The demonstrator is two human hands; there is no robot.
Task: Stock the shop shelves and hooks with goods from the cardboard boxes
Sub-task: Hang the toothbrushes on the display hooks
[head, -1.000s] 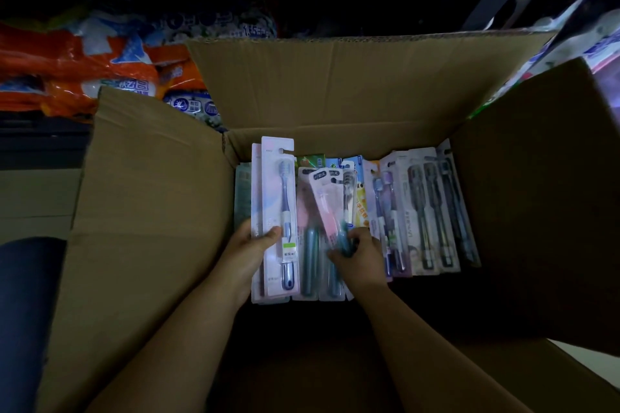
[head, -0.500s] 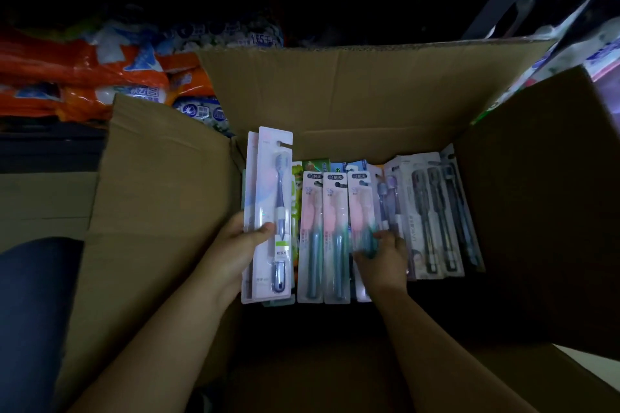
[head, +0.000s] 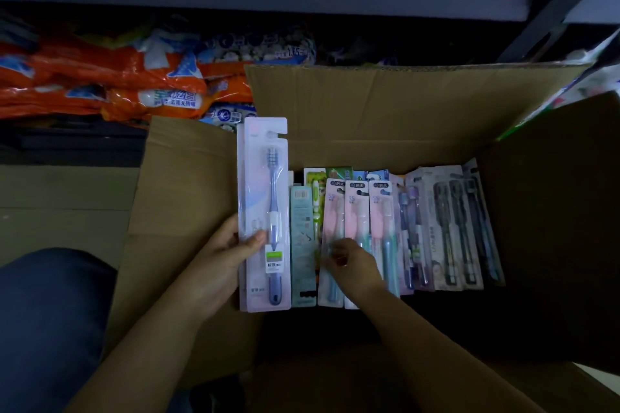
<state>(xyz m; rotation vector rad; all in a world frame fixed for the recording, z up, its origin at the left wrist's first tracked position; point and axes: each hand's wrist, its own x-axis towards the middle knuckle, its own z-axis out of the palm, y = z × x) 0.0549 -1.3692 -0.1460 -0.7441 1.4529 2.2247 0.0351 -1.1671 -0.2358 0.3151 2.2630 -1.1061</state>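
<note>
The right hand (head: 349, 261) covers the pink toothbrush packs' (head: 355, 211) lower ends; its grip is blurred.

Dim, bluish view; deep shadow at right, wide-angle bending at edges.

Both bare forearms reach forward from the lower edge of the view, converging slightly toward each other. The left hand (head: 224, 258) is turned with its palm toward the right, thumb lying across the front of a carded toothbrush pack (head: 265, 211) and the other fingers hidden behind it, so the pack is gripped near its lower half and stands upright. The right hand (head: 352, 265) is just beside it, a little lower and farther forward, back of the hand upward, fingers curled downward with the fingertips (head: 330, 253) among the pink-topped packs (head: 355, 211); whether they pinch one cannot be told.
</note>
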